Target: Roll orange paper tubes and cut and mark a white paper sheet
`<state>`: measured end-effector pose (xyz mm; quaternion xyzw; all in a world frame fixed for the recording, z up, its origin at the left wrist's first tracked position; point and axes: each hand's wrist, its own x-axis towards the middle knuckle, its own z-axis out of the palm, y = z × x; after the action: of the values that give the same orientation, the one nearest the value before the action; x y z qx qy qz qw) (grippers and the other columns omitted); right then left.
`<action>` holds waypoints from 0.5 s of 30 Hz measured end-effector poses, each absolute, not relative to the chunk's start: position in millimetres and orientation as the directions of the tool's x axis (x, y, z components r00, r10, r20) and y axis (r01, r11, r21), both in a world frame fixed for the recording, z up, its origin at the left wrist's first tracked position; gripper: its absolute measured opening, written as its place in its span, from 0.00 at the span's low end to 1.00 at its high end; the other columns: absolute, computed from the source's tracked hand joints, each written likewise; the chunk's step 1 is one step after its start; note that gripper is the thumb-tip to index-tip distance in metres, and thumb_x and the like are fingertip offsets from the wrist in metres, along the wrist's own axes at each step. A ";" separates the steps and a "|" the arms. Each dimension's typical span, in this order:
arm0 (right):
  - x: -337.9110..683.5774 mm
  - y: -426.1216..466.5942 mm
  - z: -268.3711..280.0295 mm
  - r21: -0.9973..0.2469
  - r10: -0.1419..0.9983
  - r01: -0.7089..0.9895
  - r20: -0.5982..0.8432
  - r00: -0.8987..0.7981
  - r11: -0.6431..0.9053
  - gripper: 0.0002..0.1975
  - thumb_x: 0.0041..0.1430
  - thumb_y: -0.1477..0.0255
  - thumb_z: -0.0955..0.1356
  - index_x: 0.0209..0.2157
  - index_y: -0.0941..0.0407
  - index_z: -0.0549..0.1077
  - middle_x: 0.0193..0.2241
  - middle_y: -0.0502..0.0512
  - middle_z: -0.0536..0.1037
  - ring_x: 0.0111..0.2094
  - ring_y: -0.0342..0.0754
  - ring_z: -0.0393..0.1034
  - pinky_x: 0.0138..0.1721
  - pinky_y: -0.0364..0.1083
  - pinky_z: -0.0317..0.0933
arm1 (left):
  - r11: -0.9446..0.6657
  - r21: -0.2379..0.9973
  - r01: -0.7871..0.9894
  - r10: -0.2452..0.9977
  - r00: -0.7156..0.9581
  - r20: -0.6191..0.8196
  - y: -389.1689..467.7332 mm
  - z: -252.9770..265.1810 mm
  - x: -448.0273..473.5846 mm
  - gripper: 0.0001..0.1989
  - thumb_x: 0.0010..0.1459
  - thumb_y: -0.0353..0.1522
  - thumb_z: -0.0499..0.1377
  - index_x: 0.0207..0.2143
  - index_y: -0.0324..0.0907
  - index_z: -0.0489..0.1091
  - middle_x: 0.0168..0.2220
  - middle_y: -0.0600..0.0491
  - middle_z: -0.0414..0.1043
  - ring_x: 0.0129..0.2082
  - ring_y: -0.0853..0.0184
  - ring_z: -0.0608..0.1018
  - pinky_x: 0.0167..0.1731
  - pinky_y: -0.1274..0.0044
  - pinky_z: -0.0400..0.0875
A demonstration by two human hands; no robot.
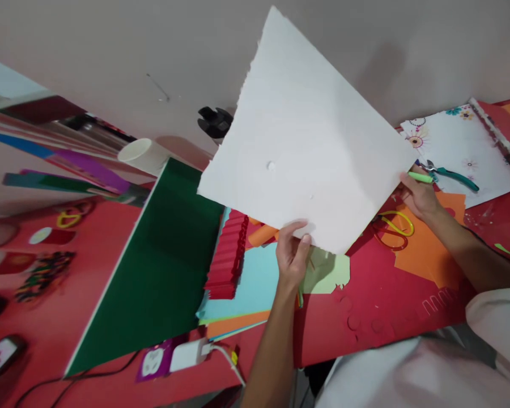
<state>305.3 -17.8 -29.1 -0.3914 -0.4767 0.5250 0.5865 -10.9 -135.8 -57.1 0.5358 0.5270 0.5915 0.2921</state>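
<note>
A square white board [314,124], which looks like foam and has a ragged left edge, is raised and tilted above the table. My left hand [292,255] grips its lower edge, thumb in front. At the board's right corner my right hand [420,195] is closed on it. A light green stick-like tool [420,177] shows at the right hand's fingers; its kind is hard to make out. Below the board lie yellow-and-red-handled scissors [393,231], orange paper [429,241], pale green paper [329,272] and light blue paper [253,277].
Pleated red paper [226,255] sits on the blue sheets. A dark green board [153,272] leans left, near a white cup [142,154]. Teal-handled pliers [457,177] lie on patterned white paper [471,153] at right. A white charger [189,356] and cable are at the front edge.
</note>
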 end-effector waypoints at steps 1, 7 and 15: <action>307.0 -16.4 -26.8 -0.960 0.988 -0.238 0.152 0.016 0.151 0.25 0.52 0.52 0.78 0.49 0.46 0.76 0.41 0.54 0.82 0.44 0.56 0.79 0.38 0.53 0.76 | -0.291 0.936 0.200 0.907 -0.254 0.336 -135.8 -54.9 -7.3 0.20 0.64 0.44 0.65 0.55 0.48 0.69 0.44 0.50 0.75 0.31 0.66 0.74 0.31 0.73 0.70; 340.6 -0.1 -22.3 -0.942 0.960 -0.244 0.180 0.213 0.231 0.20 0.58 0.48 0.74 0.40 0.46 0.70 0.39 0.53 0.82 0.47 0.52 0.75 0.40 0.49 0.71 | -0.343 0.930 0.132 0.875 -0.316 0.368 -130.6 -47.1 -0.8 0.23 0.69 0.43 0.62 0.62 0.51 0.62 0.44 0.51 0.79 0.26 0.70 0.75 0.30 0.74 0.73; 354.1 7.7 -28.0 -0.943 0.946 -0.242 0.155 0.285 0.227 0.21 0.57 0.47 0.72 0.37 0.47 0.66 0.40 0.55 0.82 0.47 0.52 0.72 0.38 0.48 0.67 | -0.372 0.743 0.557 0.911 0.067 0.407 -132.7 -56.1 -4.9 0.08 0.69 0.30 0.57 0.43 0.45 0.76 0.39 0.49 0.79 0.39 0.62 0.80 0.40 0.72 0.74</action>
<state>354.1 7.7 -28.0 -0.4368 -0.4027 0.4422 0.6720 -4.9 -132.7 -56.1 0.7019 0.5229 0.4397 0.2014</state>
